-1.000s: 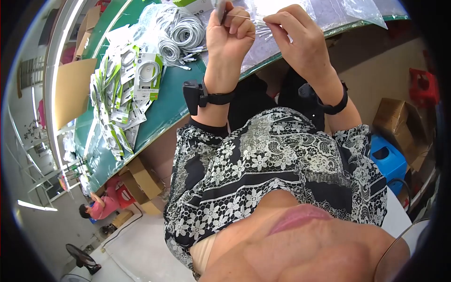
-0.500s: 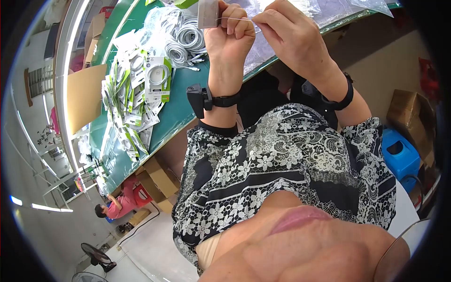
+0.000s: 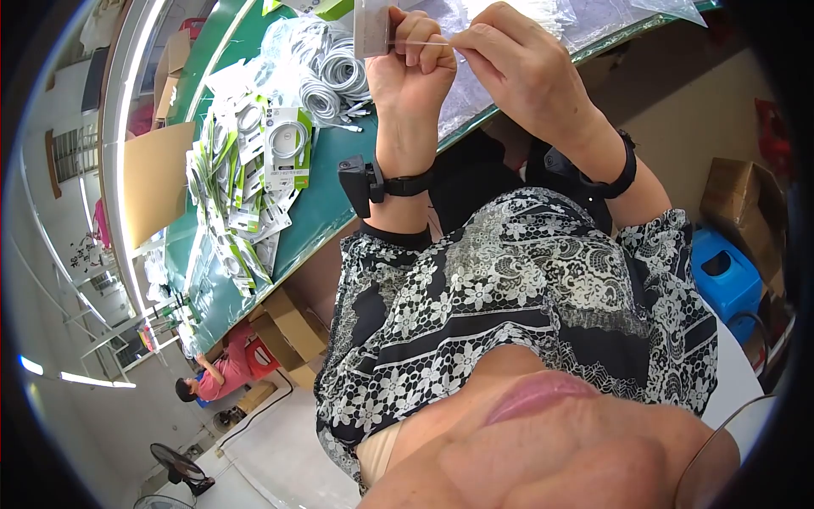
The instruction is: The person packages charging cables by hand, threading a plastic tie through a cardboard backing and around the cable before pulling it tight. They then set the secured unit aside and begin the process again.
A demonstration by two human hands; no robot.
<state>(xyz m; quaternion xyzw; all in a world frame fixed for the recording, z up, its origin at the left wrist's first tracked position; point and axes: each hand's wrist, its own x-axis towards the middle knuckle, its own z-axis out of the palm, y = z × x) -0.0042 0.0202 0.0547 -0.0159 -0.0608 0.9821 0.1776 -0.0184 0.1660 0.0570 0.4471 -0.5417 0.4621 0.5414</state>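
My left hand (image 3: 413,89) is raised over the table, fingers curled round a flat greyish-white rectangular piece (image 3: 371,32) that looks like a small card or box; the top of the frame cuts it off. From it a thin pale strand (image 3: 420,42) runs straight across to my right hand (image 3: 527,81), whose thumb and fingertips pinch its end. What the strand is made of I cannot make out. Below and left of my left hand lie coiled white cables (image 3: 342,72) in clear plastic, and a pile of green-and-white cable packages (image 3: 242,170), one showing a coiled cable (image 3: 287,138).
The green table (image 3: 326,182) runs diagonally, with clear plastic bags (image 3: 593,25) along the top. A cardboard sheet (image 3: 157,182) stands at its far side. Cardboard boxes (image 3: 292,327) and a blue stool (image 3: 727,276) are on the floor. Another person (image 3: 222,377) sits further off.
The strand between my hands was slightly curved and is now pulled straight. Both hands have barely moved; the whole view has shifted slightly.
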